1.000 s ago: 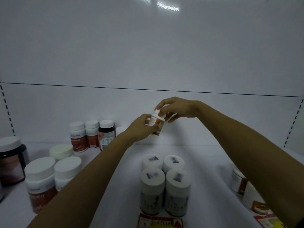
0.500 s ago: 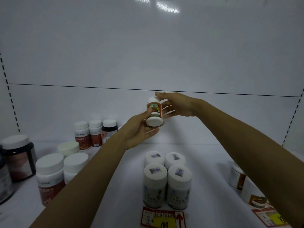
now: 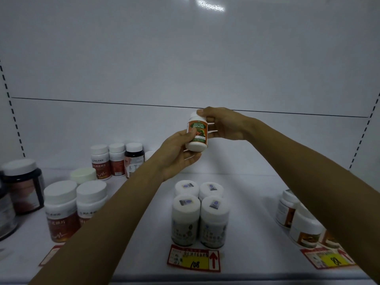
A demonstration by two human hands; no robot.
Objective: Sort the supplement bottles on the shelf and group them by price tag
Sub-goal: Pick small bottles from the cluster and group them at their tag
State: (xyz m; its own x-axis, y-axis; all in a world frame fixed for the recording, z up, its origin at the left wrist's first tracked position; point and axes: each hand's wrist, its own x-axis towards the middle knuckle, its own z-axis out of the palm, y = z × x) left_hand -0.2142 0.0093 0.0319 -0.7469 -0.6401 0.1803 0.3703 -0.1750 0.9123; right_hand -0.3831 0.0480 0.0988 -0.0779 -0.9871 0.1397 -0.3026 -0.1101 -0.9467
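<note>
Holding a small orange-labelled bottle (image 3: 197, 131) in the air, both hands were closed on it: left hand (image 3: 176, 155) gripped the lower end, right hand (image 3: 225, 126) pinched the top. Below the hands, four white-capped bottles (image 3: 200, 212) stood on the shelf (image 3: 257, 202) beside a price tag (image 3: 194, 259) marked 108.

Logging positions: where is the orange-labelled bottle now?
Head view, centre: the orange-labelled bottle is held aloft between left hand and right hand, above the four white-capped bottles.
</note>
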